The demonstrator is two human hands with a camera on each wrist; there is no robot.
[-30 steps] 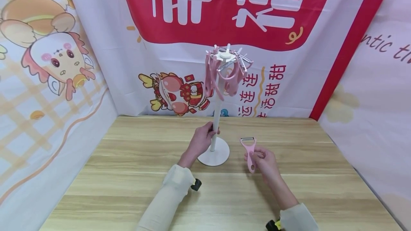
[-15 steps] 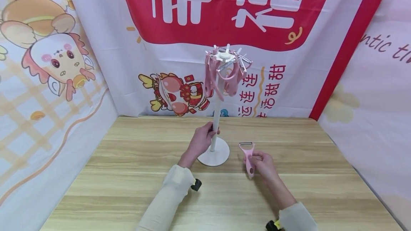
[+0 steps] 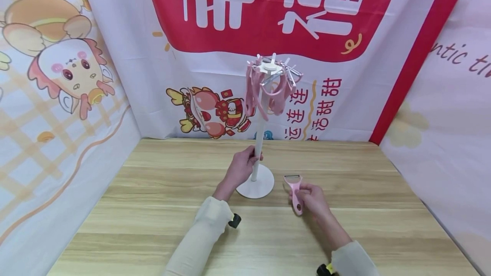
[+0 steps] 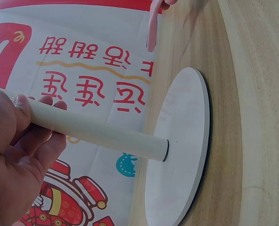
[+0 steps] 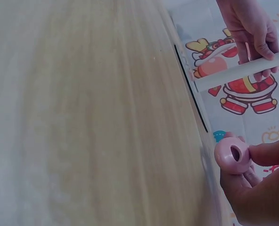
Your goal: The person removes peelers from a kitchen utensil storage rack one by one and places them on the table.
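A white stand with a round base (image 3: 264, 188) rises from the table, and my left hand (image 3: 241, 167) grips its pole (image 4: 97, 132) low down. Pink peelers (image 3: 281, 95) with metal blades hang from the prongs at the stand's top. To the right of the base, my right hand (image 3: 314, 201) pinches one pink peeler (image 3: 296, 197) by its handle, blade end pointing away from me. Its handle end with the hole (image 5: 231, 155) faces the right wrist camera. In the left wrist view only a pink strip of that peeler (image 4: 152, 30) shows at the top.
The wood-grain table (image 3: 161, 225) runs back to a white cloth printed in red (image 3: 215, 67). Printed cloths (image 3: 96, 148) also hang at the left and the right side (image 3: 449, 139). A dark wrist camera (image 3: 235, 220) sits at the left cuff.
My right hand has come lower and slightly toward me with the peeler, also a little to the left. The left hand and the stand have stayed in place.
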